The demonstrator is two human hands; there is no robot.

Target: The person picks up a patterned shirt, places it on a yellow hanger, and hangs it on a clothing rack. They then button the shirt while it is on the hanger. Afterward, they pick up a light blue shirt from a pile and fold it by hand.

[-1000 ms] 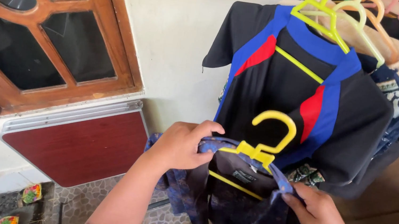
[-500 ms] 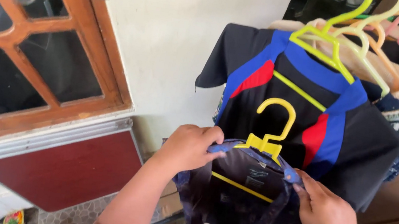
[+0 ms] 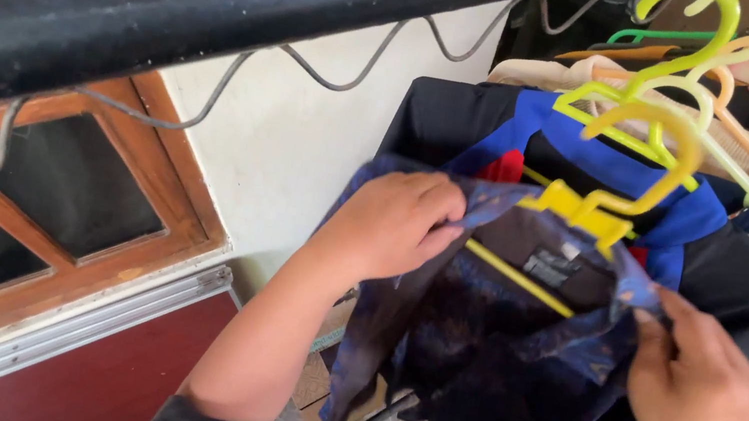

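- A small grey rectangular neck label sits inside the collar of the dark blue patterned shirt, at centre right, just below the yellow hanger.
- No packages, signs or screens show.

Bright, even daylight, soft shadows only. Glare streaks the black rail up top, which is close and blurred. Yellow hanger smears with motion; wide-angle bend at edges.
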